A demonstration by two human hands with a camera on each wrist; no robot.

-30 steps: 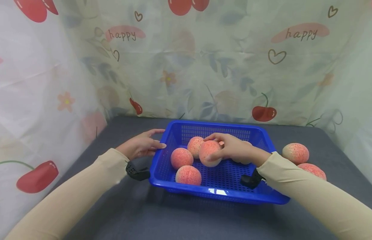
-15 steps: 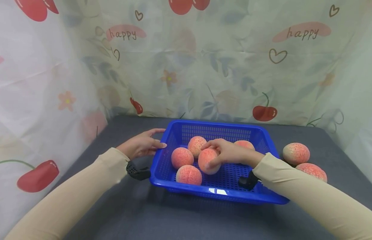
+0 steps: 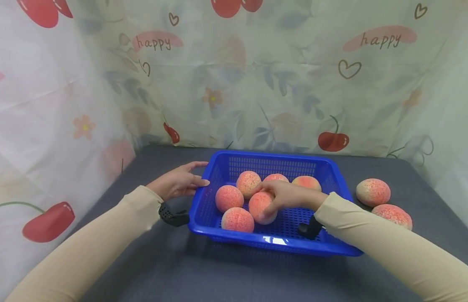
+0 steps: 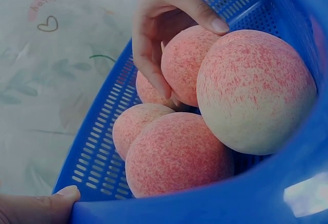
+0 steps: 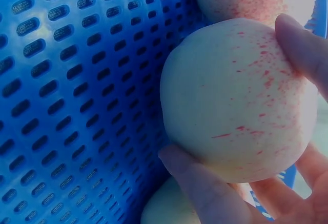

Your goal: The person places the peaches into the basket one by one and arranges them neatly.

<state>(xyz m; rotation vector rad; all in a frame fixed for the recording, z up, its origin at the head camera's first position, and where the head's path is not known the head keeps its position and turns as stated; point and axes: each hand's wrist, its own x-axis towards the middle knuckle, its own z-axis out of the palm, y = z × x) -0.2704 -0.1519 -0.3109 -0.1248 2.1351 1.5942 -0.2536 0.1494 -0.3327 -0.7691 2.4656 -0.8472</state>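
Indeed, one peach (image 3: 261,206) sits within the right grip (image 3: 284,195), pinched between thumb (image 3: 272,208) and fingers (image 3: 261,186), inside the blue basket (image 3: 287,167) (the left grip (image 3: 179,181), relaxed, touches its rim (image 3: 196,205)).

Head view: lighting was soft and fairly bright; the white printed cloth panel on the left (image 3: 41,163) read whiter than the grey-green printed cloth at the far side (image 3: 234,109). White glare lay on the near rim of the rectangular, slotted blue plastic basket (image 3: 234,235); soft shadow darkened the dark grey tabletop (image 3: 234,279) beneath it.

Left wrist view: dimmer, bluish; near rim was soft-edged, with white glare.

Right wrist view: blue-tinged; the round cream-and-pink peach's (image 5: 225,101) cream face was coolly shaded.
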